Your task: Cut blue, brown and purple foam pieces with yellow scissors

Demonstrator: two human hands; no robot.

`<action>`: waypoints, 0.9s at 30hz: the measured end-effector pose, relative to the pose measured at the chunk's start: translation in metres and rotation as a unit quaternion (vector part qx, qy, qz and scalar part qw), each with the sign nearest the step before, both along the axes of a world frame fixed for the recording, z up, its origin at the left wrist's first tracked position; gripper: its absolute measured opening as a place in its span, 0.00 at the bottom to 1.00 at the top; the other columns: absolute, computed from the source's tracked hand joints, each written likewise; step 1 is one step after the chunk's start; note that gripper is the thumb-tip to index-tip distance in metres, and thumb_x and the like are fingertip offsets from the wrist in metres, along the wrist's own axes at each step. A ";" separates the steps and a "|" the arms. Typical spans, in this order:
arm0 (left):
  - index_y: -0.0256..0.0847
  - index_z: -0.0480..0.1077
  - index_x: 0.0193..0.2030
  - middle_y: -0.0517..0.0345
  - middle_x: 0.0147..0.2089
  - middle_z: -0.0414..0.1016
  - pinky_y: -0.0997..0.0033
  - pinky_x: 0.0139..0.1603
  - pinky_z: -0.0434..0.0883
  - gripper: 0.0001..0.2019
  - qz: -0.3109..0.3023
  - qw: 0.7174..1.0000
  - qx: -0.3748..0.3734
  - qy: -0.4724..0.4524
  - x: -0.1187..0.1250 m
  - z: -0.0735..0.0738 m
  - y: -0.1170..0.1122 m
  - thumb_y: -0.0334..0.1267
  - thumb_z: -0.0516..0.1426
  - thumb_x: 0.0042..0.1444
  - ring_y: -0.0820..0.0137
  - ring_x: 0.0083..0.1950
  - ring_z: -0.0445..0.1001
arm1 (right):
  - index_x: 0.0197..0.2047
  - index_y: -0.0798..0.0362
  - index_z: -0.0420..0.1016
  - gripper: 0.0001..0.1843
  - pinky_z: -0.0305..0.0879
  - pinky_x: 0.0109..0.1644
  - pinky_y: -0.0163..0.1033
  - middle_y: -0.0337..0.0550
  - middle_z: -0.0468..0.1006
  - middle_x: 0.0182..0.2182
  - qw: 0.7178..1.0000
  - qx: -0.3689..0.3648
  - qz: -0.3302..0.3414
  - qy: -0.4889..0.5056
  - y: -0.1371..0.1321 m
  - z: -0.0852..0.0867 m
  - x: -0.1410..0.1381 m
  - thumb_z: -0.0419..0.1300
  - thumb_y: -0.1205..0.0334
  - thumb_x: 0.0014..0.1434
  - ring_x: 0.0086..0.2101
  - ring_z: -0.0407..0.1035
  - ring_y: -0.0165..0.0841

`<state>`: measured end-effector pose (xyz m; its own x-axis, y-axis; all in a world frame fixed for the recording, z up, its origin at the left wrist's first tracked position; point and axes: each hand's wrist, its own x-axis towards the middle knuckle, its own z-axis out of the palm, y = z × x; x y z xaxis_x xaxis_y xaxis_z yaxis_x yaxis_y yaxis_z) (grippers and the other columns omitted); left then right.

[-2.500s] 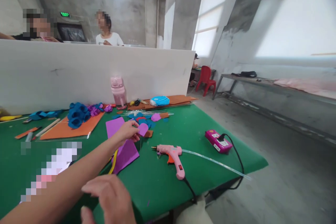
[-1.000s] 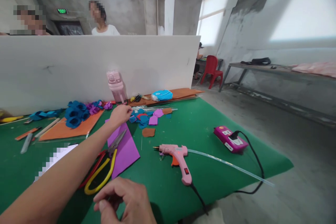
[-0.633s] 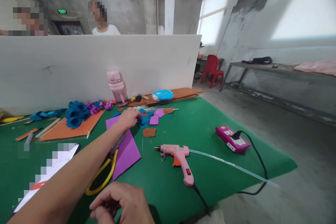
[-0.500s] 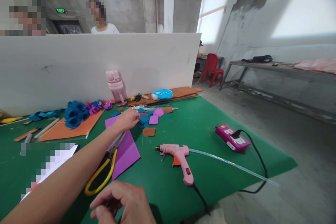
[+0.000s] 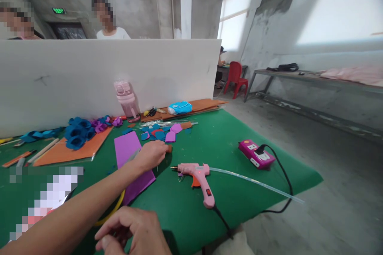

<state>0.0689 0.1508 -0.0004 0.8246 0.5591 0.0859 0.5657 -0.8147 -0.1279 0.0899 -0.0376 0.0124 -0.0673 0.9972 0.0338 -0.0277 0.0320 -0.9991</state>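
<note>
My left hand reaches across the table with its fingers closed over a small brown cut-out piece; only one end of that piece shows past the fingertips. Under my left wrist lies a purple sheet, and yellow-handled scissors are mostly hidden by the forearm. Low in the view, my right hand is curled, thumb close to the index finger; whatever it may hold is hidden. To the right of both hands a pink glue gun lies on its side with a clear glue stick in its back.
Blue and purple cut-outs lie beyond my left hand. Rolled blue pieces sit on an orange sheet. A pink bottle stands against the white partition. A magenta power strip with a black cord is at right.
My left hand has come nearer and to the right, from the blue and purple cut-outs to the brown piece. My right hand stays curled. The view has turned slightly right.
</note>
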 end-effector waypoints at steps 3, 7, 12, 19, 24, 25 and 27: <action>0.45 0.74 0.37 0.54 0.39 0.75 0.69 0.44 0.64 0.13 -0.028 1.000 0.003 0.009 -0.008 0.008 0.006 0.28 0.50 0.56 0.66 0.44 0.70 | 0.30 0.54 0.79 0.16 0.64 0.27 0.28 0.41 0.81 0.25 1.000 0.003 0.005 -0.002 0.000 0.003 0.005 0.53 0.78 0.43 0.25 0.74 0.31; 0.44 0.74 0.38 0.54 0.44 0.76 0.68 0.46 0.63 0.14 0.008 1.000 0.019 -0.003 -0.019 0.027 0.027 0.25 0.51 0.53 0.65 0.47 0.69 | 0.31 0.54 0.78 0.16 0.64 0.27 0.27 0.42 0.81 0.25 1.000 0.014 0.017 0.001 -0.001 0.004 0.012 0.53 0.77 0.44 0.25 0.74 0.30; 0.40 0.74 0.32 0.53 0.32 0.78 0.73 0.30 0.62 0.11 0.124 0.991 0.032 -0.037 -0.021 0.046 0.048 0.36 0.51 0.55 0.66 0.33 0.73 | 0.30 0.55 0.78 0.16 0.64 0.27 0.27 0.43 0.81 0.26 1.000 0.016 0.013 -0.003 -0.002 0.004 0.012 0.53 0.78 0.43 0.24 0.73 0.30; 0.43 0.74 0.32 0.58 0.34 0.78 0.74 0.31 0.63 0.09 0.150 0.988 0.010 -0.029 -0.025 0.051 0.039 0.34 0.52 0.54 0.68 0.36 0.74 | 0.31 0.55 0.77 0.15 0.63 0.26 0.26 0.42 0.81 0.26 0.999 0.027 0.025 -0.003 -0.003 0.003 0.015 0.53 0.77 0.45 0.24 0.72 0.28; 0.37 0.71 0.41 0.55 0.40 0.75 0.65 0.40 0.71 0.11 0.163 0.987 -0.003 -0.006 -0.027 0.045 0.054 0.41 0.53 0.59 0.69 0.39 0.73 | 0.32 0.54 0.77 0.15 0.63 0.28 0.26 0.41 0.80 0.27 0.999 0.028 0.031 -0.016 -0.004 0.001 0.013 0.53 0.77 0.45 0.25 0.72 0.28; 0.37 0.70 0.44 0.54 0.43 0.73 0.62 0.42 0.72 0.12 0.157 0.988 -0.006 -0.005 -0.025 0.043 0.058 0.42 0.53 0.60 0.69 0.41 0.73 | 0.32 0.54 0.77 0.15 0.63 0.28 0.27 0.41 0.80 0.27 0.999 0.026 0.030 -0.018 -0.004 0.002 0.013 0.53 0.77 0.46 0.26 0.72 0.29; 0.37 0.69 0.46 0.53 0.47 0.72 0.59 0.45 0.72 0.13 0.126 0.992 -0.017 -0.004 -0.019 0.035 0.064 0.42 0.53 0.60 0.67 0.44 0.73 | 0.32 0.54 0.77 0.15 0.64 0.28 0.27 0.40 0.81 0.27 0.999 0.022 0.029 -0.019 -0.003 0.003 0.011 0.53 0.77 0.46 0.25 0.73 0.29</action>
<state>0.0501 0.2152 0.0348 0.6573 0.7504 0.0699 0.7531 -0.6506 -0.0976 0.1012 -0.0410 0.0155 -0.1270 0.9892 0.0734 0.0071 0.0749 -0.9972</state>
